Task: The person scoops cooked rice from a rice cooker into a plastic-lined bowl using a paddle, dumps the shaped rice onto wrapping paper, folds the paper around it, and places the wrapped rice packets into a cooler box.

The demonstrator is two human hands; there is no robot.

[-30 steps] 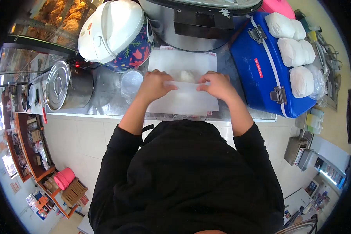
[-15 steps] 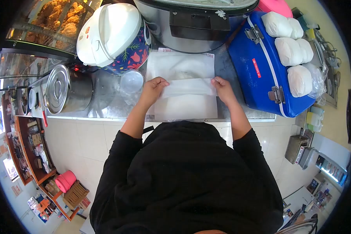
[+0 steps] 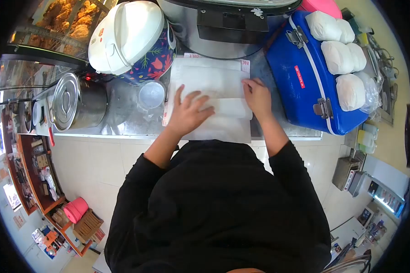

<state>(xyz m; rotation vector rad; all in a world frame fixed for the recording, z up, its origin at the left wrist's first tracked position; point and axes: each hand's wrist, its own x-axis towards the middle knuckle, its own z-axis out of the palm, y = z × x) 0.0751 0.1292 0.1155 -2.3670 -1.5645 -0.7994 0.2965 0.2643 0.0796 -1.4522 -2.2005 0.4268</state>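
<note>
White paper sheets (image 3: 209, 75) lie on the metal counter, printed red at their far corners. Across them runs a folded white paper strip (image 3: 232, 108). My left hand (image 3: 187, 110) rests over the strip's left part with its fingers spread. My right hand (image 3: 257, 96) is at the right edge of the sheets, thumb and forefinger pinched together near the paper; what is between them, if anything, is too small to tell. The white lump seen earlier on the paper is not visible now.
A clear plastic cup (image 3: 151, 94) stands left of the paper, beside a flowered rice cooker (image 3: 152, 61) and a lidded steel pot (image 3: 89, 100). Behind is a large steel cooker (image 3: 187, 27). On the right, a blue cooler (image 3: 289, 77) carries white wrapped bundles (image 3: 344, 58).
My left hand has let go of the folded strip's left end and moved right over it, fingers now spread. My right hand has shifted slightly up. The lump went under paper.
</note>
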